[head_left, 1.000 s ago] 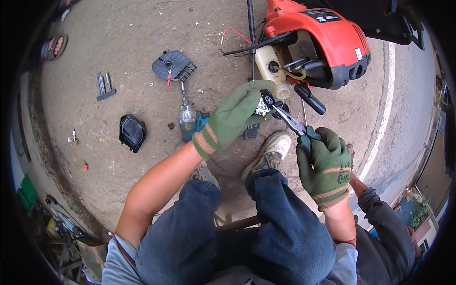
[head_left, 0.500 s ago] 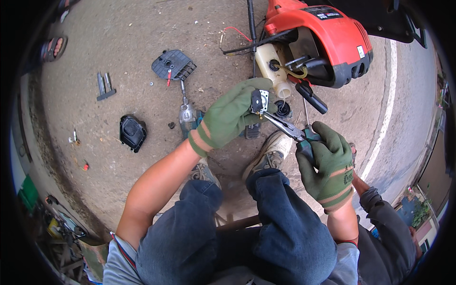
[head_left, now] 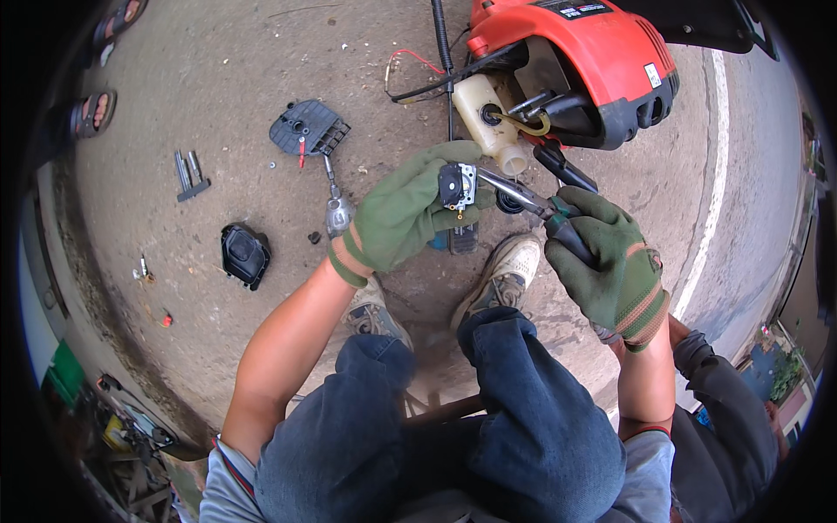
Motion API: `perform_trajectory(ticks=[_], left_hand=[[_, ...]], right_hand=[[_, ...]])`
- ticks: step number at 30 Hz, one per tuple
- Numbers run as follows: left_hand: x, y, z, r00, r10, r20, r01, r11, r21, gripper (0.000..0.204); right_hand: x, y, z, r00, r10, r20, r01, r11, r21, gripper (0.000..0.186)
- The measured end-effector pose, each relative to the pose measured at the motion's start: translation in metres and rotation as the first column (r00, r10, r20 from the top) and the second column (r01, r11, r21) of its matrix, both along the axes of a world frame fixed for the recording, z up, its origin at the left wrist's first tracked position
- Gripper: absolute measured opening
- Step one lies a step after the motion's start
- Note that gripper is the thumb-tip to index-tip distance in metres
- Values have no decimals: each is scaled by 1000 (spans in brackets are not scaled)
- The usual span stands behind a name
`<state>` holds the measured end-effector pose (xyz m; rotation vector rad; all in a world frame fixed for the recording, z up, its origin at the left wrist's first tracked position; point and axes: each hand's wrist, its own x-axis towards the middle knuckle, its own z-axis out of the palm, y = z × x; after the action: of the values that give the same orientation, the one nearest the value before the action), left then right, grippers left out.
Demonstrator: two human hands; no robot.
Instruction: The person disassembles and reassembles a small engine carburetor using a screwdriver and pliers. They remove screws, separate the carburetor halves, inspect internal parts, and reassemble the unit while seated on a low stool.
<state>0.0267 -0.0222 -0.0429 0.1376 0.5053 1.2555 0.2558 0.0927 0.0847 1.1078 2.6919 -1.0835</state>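
Observation:
Between the fingers of my gloved left hand (head_left: 397,209) is a small black-and-silver carburetor (head_left: 457,186), a brass fitting showing at its lower end. My right hand (head_left: 606,266), also in a green glove, is wrapped round the dark green-and-black handles of long-nose pliers (head_left: 527,199). Their pointed tip lies right at the carburetor's right edge; I cannot tell whether it touches. Beyond them, a cream plastic fuel tank (head_left: 482,112) with an uncapped neck hangs by the red engine housing (head_left: 567,65). A black round cap (head_left: 509,201) sits partly hidden behind the pliers.
A cordless impact driver (head_left: 339,213) lies partly behind my left hand. Left of it are a black slotted cover (head_left: 307,126), a black housing (head_left: 244,254) and a bracket with bolts (head_left: 189,179). A person's sandalled foot (head_left: 94,113) and another person's sleeve (head_left: 724,392) flank me.
The pliers' tip has moved from the carburetor's lower brass fitting up to its right side, with my right hand turned and raised. The carburetor stays in my left hand.

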Motion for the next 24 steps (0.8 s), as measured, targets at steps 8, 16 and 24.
perform_trajectory(ticks=[8,16,24], left_hand=[[-7,0,-8,1000,-29,-7,29,1000,6,57],[-22,-3,-5,998,-56,38,57,998,-1,51],[-33,-7,-4,998,-53,42,53,999,-3,54]], right_hand=[[-9,6,11,997,54,60,-60,993,104,18],[-17,13,5,1000,29,12,-28,996,-84,18],[-24,18,-5,997,17,74,1,970,-244,22]])
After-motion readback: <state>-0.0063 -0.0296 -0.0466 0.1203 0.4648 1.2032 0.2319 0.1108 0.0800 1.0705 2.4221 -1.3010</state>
